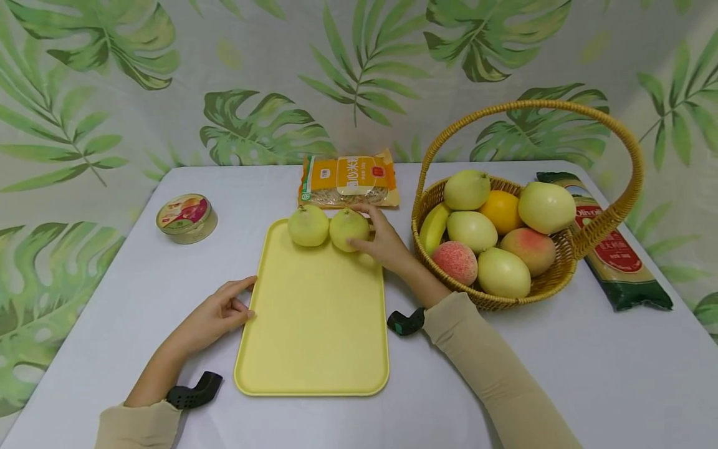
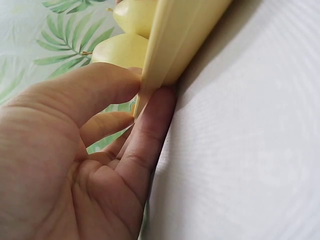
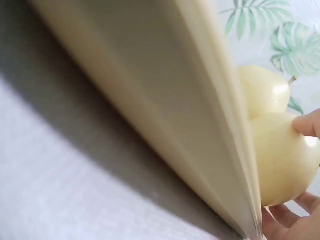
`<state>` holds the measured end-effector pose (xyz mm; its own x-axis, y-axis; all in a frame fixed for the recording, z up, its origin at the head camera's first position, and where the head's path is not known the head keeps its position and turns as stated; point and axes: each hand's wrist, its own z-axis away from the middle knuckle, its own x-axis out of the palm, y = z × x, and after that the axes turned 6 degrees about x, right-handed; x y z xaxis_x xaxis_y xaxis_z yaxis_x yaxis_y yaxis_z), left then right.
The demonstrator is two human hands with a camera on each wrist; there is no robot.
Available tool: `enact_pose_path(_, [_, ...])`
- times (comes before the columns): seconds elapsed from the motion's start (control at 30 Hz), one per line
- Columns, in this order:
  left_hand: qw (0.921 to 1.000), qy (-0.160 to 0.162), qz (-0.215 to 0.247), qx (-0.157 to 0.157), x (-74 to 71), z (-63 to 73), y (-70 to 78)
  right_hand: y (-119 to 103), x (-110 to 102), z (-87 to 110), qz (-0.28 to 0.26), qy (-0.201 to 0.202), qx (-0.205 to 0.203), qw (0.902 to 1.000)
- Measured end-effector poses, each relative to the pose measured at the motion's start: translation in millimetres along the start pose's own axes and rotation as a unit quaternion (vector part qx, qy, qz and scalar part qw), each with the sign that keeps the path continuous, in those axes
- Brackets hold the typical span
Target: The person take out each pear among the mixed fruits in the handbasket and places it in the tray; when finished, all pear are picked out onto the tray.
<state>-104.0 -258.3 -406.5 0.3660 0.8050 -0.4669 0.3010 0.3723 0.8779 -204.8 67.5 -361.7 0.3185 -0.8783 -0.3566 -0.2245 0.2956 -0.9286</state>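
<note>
A yellow tray (image 1: 314, 324) lies on the white table in front of me. Two pale yellow pears sit side by side at its far end, a left pear (image 1: 308, 226) and a right pear (image 1: 345, 228). My right hand (image 1: 388, 244) holds the right pear, fingers around its far side and thumb on its near side. In the right wrist view, fingers reach around that pear (image 3: 282, 160) beside the tray wall (image 3: 170, 100). My left hand (image 1: 212, 317) pinches the tray's left rim; the left wrist view shows thumb and fingers on both sides of the rim (image 2: 162, 55).
A wicker basket (image 1: 566, 274) with a tall handle holds pears, peaches, an orange and a banana at right. Behind it lies a green-and-red packet (image 1: 614, 252). An orange noodle packet (image 1: 350, 179) lies beyond the tray; a round tin (image 1: 187, 218) stands at left.
</note>
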Motion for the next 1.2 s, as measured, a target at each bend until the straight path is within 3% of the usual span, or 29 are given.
enact_pose_path(0.13, [1.0000,-0.001,0.000,-0.001,-0.2,-0.2,1.1,2,0,-2.3,-0.005,0.004,0.003,1.0000])
enact_pose_path(0.4, [1.0000,-0.002,0.003,-0.009,-0.7,-0.3,0.8,32,2,-16.5,0.024,0.013,-0.013,0.9995])
enact_pose_path(0.63, [0.9999,-0.002,0.009,-0.007,0.5,-0.2,-0.5,18,0,-7.7,0.062,0.026,-0.021,0.9976])
enact_pose_path(0.77, [1.0000,-0.001,0.008,-0.005,0.4,0.2,-1.7,-10,-3,9.6,0.073,0.027,-0.059,0.9952])
enact_pose_path(0.93, [0.9999,-0.001,0.001,-0.010,0.5,-0.1,-0.5,-33,-14,36.1,0.069,0.028,-0.153,0.9855])
enact_pose_path(1.03, [0.9999,-0.001,-0.002,-0.015,0.3,0.0,-0.2,-34,-27,50.6,0.077,0.047,-0.211,0.9733])
enact_pose_path(1.2, [0.9999,-0.002,-0.003,-0.012,-0.4,0.0,-0.6,-36,-57,74.7,0.113,0.116,-0.263,0.9510])
